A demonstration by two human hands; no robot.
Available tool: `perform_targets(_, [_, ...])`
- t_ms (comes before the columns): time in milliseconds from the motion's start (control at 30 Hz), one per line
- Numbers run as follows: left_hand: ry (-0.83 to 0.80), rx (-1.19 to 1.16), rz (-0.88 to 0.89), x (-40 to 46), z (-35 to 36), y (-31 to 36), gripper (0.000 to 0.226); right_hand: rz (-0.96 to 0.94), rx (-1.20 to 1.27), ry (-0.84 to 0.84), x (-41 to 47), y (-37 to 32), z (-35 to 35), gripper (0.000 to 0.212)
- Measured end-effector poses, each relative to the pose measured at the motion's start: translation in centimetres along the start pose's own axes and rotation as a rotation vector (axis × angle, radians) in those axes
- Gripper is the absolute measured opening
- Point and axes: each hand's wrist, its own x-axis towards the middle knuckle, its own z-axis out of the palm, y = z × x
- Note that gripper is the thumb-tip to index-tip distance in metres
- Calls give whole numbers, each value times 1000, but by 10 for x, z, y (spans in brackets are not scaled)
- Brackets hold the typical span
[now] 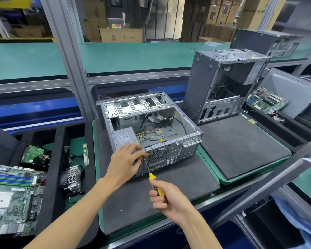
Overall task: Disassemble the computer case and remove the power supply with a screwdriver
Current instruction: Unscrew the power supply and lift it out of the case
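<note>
**On the bench mat: screwdriver at the case's rear panel**

Head view: open computer case (151, 126) lies on its side on dark foam mat (169, 186), power supply (124, 138) still inside at near-left corner. Left hand (123, 164) rests on rear top edge w/ fingers pinching near the screwdriver (152, 178) tip. Right hand (166, 197) wraps the yellow handle, shaft angled up to rear panel. 2nd case (221, 83) upright behind-right; motherboard (13, 196) far left.

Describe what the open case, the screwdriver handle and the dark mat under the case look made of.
Open case: bare grey sheet metal, stamped slots, dull sheen. Screwdriver handle: glossy yellow-and-black, probably plastic, gripped by the right hand. Dark mat: matte dark grey, likely foam or rubber.
</note>
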Motion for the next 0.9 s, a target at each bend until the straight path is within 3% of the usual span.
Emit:
perform_targets(167, [-9,-9,1,-1,-2,1,18,42,9,22,3,1,-2,31])
perform_targets(333, [-17,-22,-32,1,-2,4,21,-2,-11,7,0,1,0,12])
perform_targets(533, [-19,-15,-29,2,-4,3,21,19,14,33,2,1,6,28])
perform_targets(667, [-11,-7,-22,1,0,1,19,-13,-28,23,-2,3,11,10])
perform_targets(900, [1,-3,-22,1,4,-3,21,9,-44,61,-1,0,10,30])
